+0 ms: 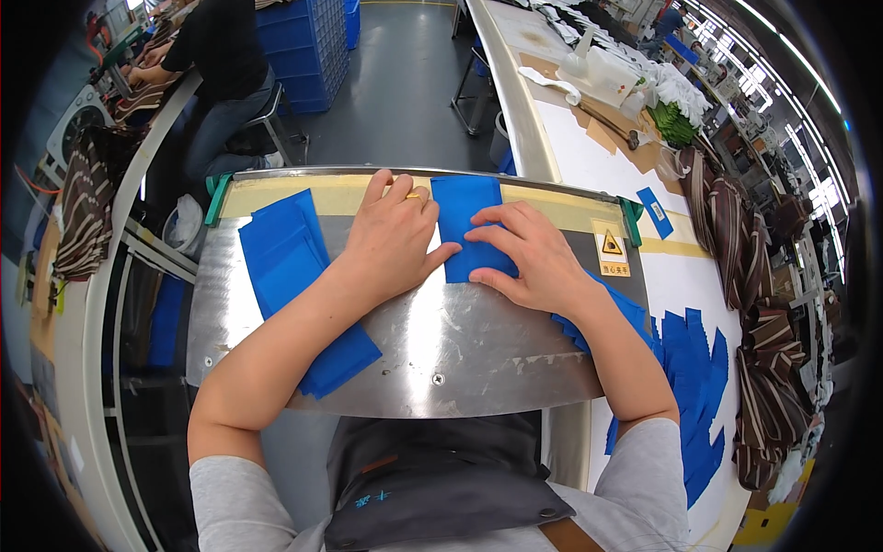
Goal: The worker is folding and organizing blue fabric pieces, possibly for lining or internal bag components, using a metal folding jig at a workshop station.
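A blue rectangular fabric piece [469, 216] lies on the metal plate [441, 354] in front of me, its top near the far edge. My left hand [391, 230] rests just left of it, fingers bent toward the far edge and thumb stretched to the fabric's left side. Over its right part lies my right hand [524, 253], thumb and fingertips apart and pressing on the fabric. Left of my hands is a stack of blue fabric pieces [285, 248], partly hidden under my left forearm. More blue pieces [694, 386] are fanned out to the right, some behind my right forearm.
Green clamps [217, 199] sit at the plate's far corners. A warning sticker [611, 248] is on its right side. Striped brown fabric [768, 386] lines the right table. Farther off are a hammer [612, 127], a blue crate [303, 55] and a seated person [216, 74] at the left.
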The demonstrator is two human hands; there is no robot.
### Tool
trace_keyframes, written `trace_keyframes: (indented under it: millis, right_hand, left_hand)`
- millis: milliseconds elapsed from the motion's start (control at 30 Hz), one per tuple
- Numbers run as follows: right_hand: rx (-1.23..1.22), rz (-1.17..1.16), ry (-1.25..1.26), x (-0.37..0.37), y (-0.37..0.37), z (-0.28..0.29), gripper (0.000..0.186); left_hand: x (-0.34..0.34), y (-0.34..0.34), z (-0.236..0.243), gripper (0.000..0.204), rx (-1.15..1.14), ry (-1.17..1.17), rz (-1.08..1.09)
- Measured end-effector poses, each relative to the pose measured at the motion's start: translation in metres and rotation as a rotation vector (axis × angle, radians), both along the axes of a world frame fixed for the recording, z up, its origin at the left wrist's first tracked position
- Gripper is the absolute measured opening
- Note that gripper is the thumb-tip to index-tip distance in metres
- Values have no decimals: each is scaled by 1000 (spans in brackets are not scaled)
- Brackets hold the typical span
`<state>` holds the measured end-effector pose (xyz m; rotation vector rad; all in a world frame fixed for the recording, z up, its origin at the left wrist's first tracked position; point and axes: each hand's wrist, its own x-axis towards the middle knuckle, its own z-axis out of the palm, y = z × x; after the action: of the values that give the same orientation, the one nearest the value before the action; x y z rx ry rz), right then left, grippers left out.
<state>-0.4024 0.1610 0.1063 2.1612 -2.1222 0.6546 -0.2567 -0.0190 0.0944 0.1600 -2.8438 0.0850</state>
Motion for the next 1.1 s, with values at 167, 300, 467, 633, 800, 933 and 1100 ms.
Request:
trace_keyframes:
  millis: [167,300,467,633,800,933,1100]
  right_hand:
    - [108,65,-64,-8,1,5,25]
    - [121,81,-75,-12,2,3,25]
    - [97,184,-152,-5,0,2,31]
    - [78,40,69,-10,4,6,33]
    - [87,-279,172,-26,7,-4,34]
    - [79,-311,154,-22,5,-6,36]
    - [175,-373,110,-22,11,4,41]
  left_hand:
    - [-8,-14,-20,58,85,328,-232]
    - [-3,-11,-27,67,80,317,-297]
    - [4,6,21,71,116,-124,-130]
    - [11,-1,-7,70,191,-77,-148]
    - [4,-6,-26,74,257,77,-195]
    - [1,-8,-27,79,204,66,-162]
    - [-1,-6,-25,95,166,-3,-93]
